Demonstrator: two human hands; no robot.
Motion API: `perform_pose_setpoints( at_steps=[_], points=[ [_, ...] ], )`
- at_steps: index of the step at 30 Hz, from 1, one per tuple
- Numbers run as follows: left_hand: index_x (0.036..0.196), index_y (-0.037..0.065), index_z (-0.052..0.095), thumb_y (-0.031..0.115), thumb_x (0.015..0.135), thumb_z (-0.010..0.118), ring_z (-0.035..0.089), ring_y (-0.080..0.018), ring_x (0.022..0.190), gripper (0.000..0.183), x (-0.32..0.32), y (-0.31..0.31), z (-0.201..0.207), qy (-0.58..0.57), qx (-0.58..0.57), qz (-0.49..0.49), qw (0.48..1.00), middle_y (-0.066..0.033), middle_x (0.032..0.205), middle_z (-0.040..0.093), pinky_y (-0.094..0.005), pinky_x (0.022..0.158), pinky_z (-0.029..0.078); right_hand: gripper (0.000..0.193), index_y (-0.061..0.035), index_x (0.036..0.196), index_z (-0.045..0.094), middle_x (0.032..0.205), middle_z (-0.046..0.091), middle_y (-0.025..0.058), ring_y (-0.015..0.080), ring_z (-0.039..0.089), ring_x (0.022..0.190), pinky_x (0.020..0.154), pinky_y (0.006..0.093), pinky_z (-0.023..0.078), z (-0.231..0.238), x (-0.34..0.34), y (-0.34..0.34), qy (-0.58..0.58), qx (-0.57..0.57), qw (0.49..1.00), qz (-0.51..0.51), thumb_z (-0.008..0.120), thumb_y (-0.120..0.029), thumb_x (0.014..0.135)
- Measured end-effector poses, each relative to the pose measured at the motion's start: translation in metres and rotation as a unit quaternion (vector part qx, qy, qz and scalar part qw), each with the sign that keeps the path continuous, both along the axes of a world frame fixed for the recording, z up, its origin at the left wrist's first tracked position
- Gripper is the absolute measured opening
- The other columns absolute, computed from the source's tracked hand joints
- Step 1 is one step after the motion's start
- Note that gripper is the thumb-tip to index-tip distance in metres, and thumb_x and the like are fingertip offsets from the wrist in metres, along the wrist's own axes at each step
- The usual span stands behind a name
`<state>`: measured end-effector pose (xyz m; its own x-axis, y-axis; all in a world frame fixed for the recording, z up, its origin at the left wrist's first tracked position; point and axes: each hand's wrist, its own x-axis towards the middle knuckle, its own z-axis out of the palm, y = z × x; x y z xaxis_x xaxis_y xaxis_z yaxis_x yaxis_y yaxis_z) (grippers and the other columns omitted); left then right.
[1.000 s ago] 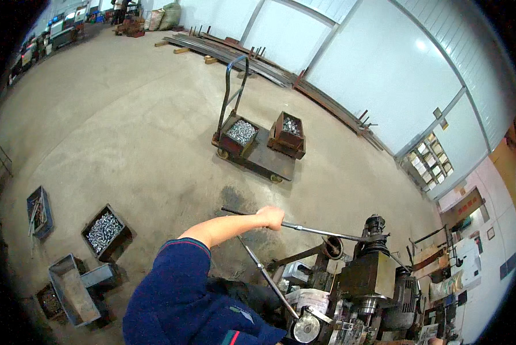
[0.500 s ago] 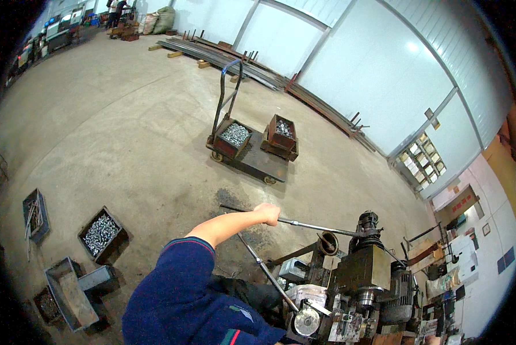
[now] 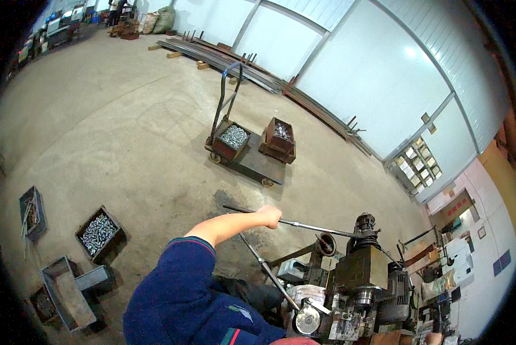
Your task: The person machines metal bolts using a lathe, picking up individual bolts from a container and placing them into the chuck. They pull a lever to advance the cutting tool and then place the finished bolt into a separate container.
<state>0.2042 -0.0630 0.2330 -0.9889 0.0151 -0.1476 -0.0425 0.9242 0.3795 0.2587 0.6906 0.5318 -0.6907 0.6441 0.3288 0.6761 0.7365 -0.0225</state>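
My left hand (image 3: 269, 217) is closed around a long metal lever (image 3: 321, 229), with the lever's dark end sticking out past the fist. The lever runs to the top of a bench machine (image 3: 358, 267) with a round metal spindle (image 3: 364, 297). Below my left arm, a second lever (image 3: 269, 276) slants down to a round metal hub (image 3: 307, 320); no hand is seen on it. At the bottom edge, a small skin-coloured patch (image 3: 434, 338) may be my right hand, but its fingers cannot be made out.
On the floor at left are a bin of small metal parts (image 3: 100, 234), a grey metal bin (image 3: 68, 292) and a bin with rods (image 3: 33, 213). Farther off stands a flatbed trolley (image 3: 249, 164) carrying boxes of parts. Long metal bars (image 3: 223, 57) lie along the wall.
My left hand stays on the lever, barely shifted. The view has moved slightly. A reddish patch and the skin-coloured patch show more at the bottom edge.
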Motion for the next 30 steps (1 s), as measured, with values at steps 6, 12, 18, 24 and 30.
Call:
perform_pose_setpoints(
  at_steps=[6,12,18,24,30],
  points=[
    [0.082,0.004,0.065,0.025,0.07,0.059,0.063,-0.0311,0.078,0.025,0.002,0.058,0.04,0.186,-0.069,-0.219,0.955,-0.0165,0.08,0.064,-0.0448,0.065,0.05,0.03,0.0058,0.086,0.06,0.07,0.061,0.0136,0.0206,0.06,0.068,0.061,0.0327,0.048,-0.074,-0.037,-0.125,0.12,-0.073,0.921,0.363,0.063,-0.007,0.059],
    [0.075,0.001,0.063,0.047,0.085,0.049,0.061,-0.0324,0.063,0.05,0.045,0.143,0.073,0.178,0.278,-0.281,0.901,-0.0172,0.068,0.062,-0.0416,0.057,0.046,0.033,0.0,0.081,0.067,0.097,0.058,0.015,0.029,0.058,0.089,0.077,0.0333,0.046,-0.166,0.034,-0.407,0.067,-0.189,0.649,0.734,0.063,-0.01,0.049],
    [0.071,0.001,0.064,0.052,0.086,0.046,0.06,-0.0244,0.056,0.056,0.073,0.157,0.074,0.081,0.355,-0.281,0.888,-0.0125,0.059,0.06,-0.0385,0.053,0.045,0.032,-0.0007,0.079,0.064,0.095,0.058,0.0153,0.0316,0.055,0.088,0.076,0.0374,0.045,-0.191,0.064,-0.425,0.112,-0.188,0.666,0.713,0.063,-0.013,0.05],
    [0.078,0.0,0.064,0.038,0.082,0.056,0.061,-0.0178,0.059,0.039,0.077,0.198,0.074,0.015,0.362,-0.343,0.867,-0.0095,0.061,0.06,-0.0354,0.054,0.045,0.033,-0.0014,0.083,0.063,0.096,0.057,0.0161,0.0338,0.056,0.085,0.073,0.0373,0.046,-0.2,0.094,-0.386,0.163,-0.162,0.689,0.687,0.062,-0.01,0.052],
    [0.077,0.001,0.063,0.03,0.085,0.056,0.059,-0.0093,0.06,0.032,0.081,0.286,0.091,-0.146,0.291,-0.509,0.797,-0.0045,0.062,0.062,-0.0264,0.057,0.044,0.024,-0.0036,0.074,0.062,0.092,0.058,0.0122,0.0302,0.053,0.079,0.07,0.038,0.047,-0.199,0.151,-0.31,0.14,-0.183,0.771,0.594,0.063,-0.01,0.051]
  ],
)
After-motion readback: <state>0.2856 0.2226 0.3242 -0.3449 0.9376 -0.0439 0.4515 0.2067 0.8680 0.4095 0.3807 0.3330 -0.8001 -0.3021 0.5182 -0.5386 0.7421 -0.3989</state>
